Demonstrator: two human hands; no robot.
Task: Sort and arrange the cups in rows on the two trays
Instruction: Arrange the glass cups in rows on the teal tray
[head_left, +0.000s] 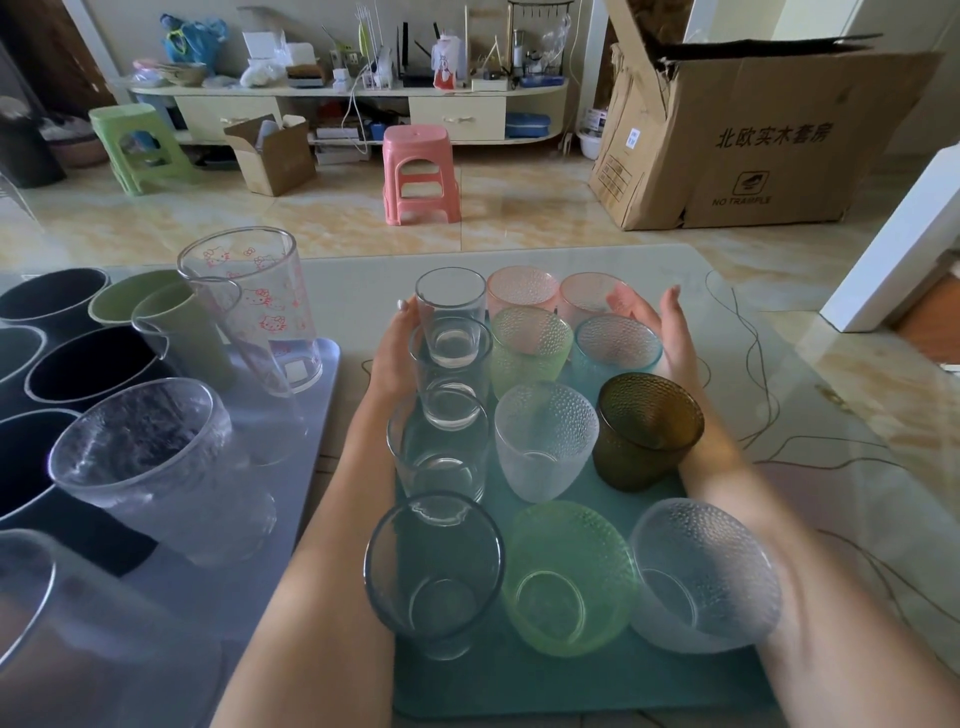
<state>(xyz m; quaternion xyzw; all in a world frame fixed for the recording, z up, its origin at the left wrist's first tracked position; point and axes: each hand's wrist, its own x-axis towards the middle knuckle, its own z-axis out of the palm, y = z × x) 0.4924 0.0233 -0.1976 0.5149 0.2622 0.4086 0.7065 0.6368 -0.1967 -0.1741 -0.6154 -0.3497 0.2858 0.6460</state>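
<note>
With my left hand (396, 349) and right hand (660, 332) spread flat against the outer cups on the teal tray (519, 686), uneven squeezing could topple the tall clear glass (450, 317).

A teal tray (524, 691) is showing dimpled cups: two pink cups (522, 292), green (530, 340), blue (615, 343) and amber (647, 428) (others clear). A tall clear cup (254, 296) is showing pink cartoon cats, beside dark cups (93, 364) on a grey tray (291, 467).
</note>
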